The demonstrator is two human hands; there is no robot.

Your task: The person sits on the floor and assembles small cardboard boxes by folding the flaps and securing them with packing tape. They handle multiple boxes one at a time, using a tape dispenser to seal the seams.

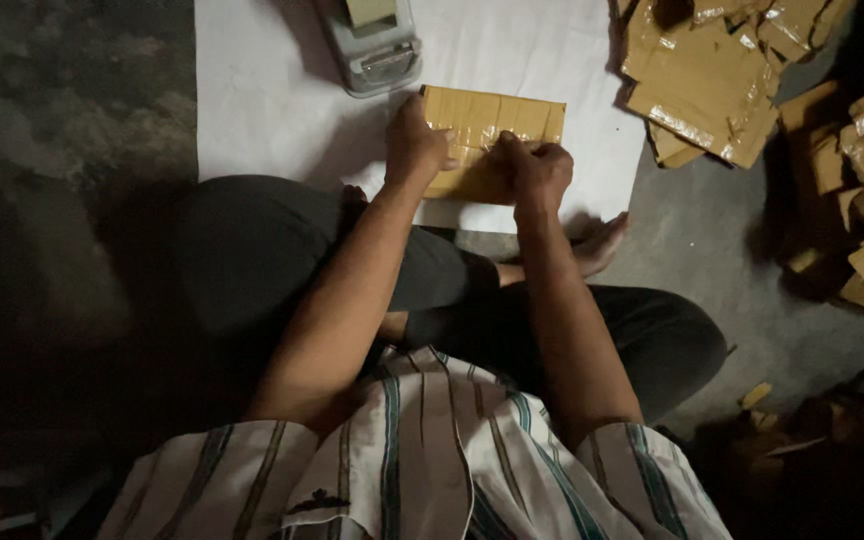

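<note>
We see taped brown parcel (487,135) flat on white sheet (252,90), long axis running left-right, slightly tilted, right end farther from us. Our left hand (414,145) presses parcel's left end, fingers curled over its edge. Our right hand (540,172) presses near edge, fingers bunched, pinching tape there. Grey tape dispenser (372,45) sits just beyond parcel, apart. Bare sheet left of parcel; sheet edge close on right. Heap of brown parcels (712,85) lies beyond that edge.
</note>
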